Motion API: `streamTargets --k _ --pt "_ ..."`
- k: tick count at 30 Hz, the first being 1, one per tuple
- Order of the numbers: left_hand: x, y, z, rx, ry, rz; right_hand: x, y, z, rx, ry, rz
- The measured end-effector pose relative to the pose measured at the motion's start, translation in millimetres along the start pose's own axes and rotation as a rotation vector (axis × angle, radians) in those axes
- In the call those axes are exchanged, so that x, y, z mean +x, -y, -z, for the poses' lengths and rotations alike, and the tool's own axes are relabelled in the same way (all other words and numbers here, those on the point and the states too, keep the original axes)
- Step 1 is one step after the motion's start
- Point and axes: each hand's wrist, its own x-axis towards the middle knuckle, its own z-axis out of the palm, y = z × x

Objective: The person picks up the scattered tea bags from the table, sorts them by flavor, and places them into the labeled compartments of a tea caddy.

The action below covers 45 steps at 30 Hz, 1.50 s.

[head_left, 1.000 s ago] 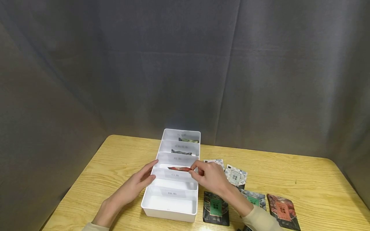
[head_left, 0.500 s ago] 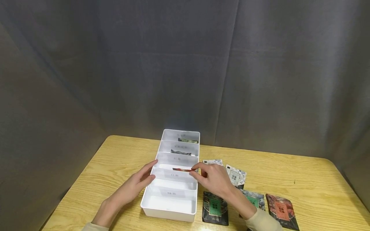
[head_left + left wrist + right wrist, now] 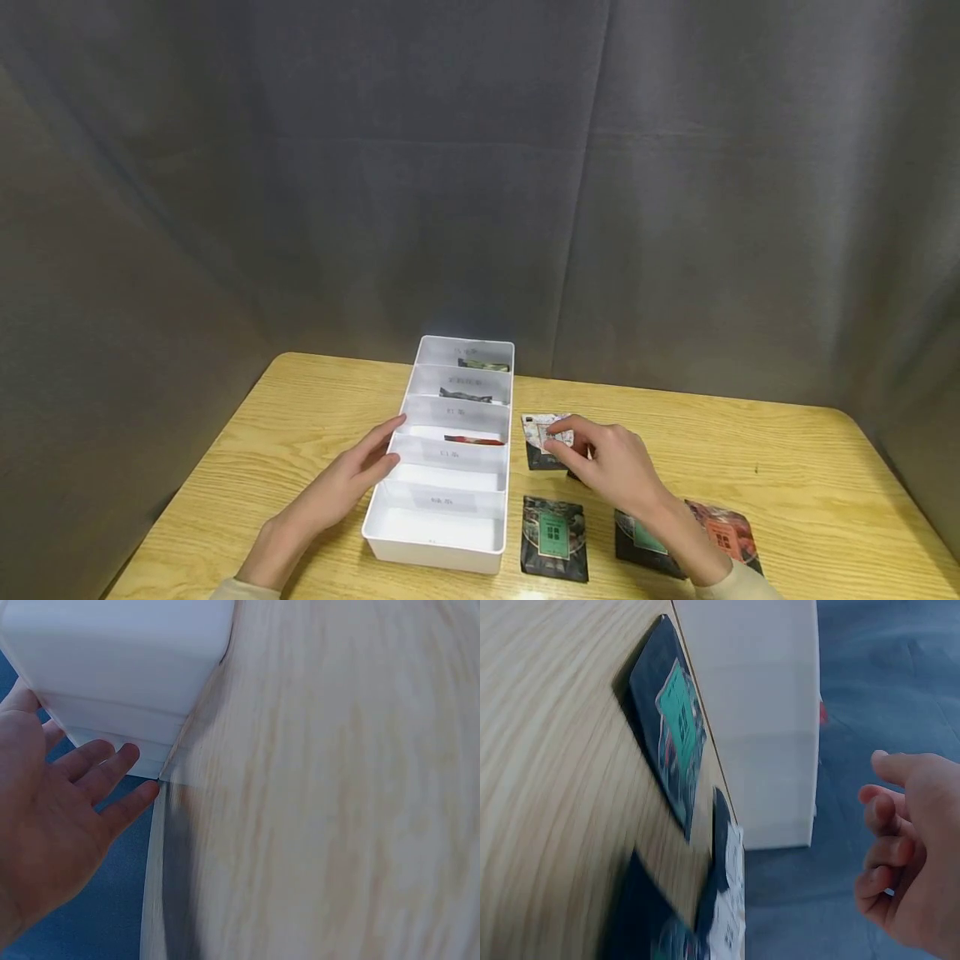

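Note:
A long white divided box (image 3: 433,556) stands on the table with faint writing on its dividers. My left hand (image 3: 348,482) rests against its left side, fingers extended; the left wrist view shows the palm (image 3: 52,817) beside the box wall. A red sachet (image 3: 474,440) lies in the middle compartment. Farther back sit a dark sachet (image 3: 465,396) and a green sachet (image 3: 485,365), each in its own compartment. My right hand (image 3: 618,467) hovers over a white-and-black sachet (image 3: 534,429), thumb and forefinger apart, holding nothing. It mostly hides another sachet.
Right of the box lie a black-and-green sachet (image 3: 553,537), a second green-labelled one (image 3: 647,548) and a red-labelled one (image 3: 726,533) partly behind my right forearm. A dark curtain (image 3: 480,183) hangs behind the wooden table (image 3: 787,475).
My right hand has let go of the red sachet, which now lies in the middle compartment. That hand has moved right, out over the white sachets. My left hand stays at the box.

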Motion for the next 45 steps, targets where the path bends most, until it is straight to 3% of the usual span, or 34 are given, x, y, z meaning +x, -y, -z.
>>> streamTargets --k 15,22,30,36,45 --pt "-2.1 3.5 -1.9 -0.008 -0.007 -0.001 -51.6 -46.3 43.2 -0.086 0.158 -0.238" --pt "-3.5 3.6 -1.7 -0.006 -0.009 0.002 -72.0 -66.1 55.5 -0.131 0.220 -0.301" --pt "-2.2 3.3 -2.0 -0.017 0.002 0.010 -92.5 -87.7 65.7 -0.123 0.316 -0.433" --pt "-1.8 2.8 -1.3 -0.015 -0.001 0.011 -103.3 -108.8 79.1 -0.044 0.405 -0.549" --pt "1.0 3.0 -0.4 -0.013 0.001 0.009 -116.9 -134.7 86.0 -0.082 0.458 -0.586"
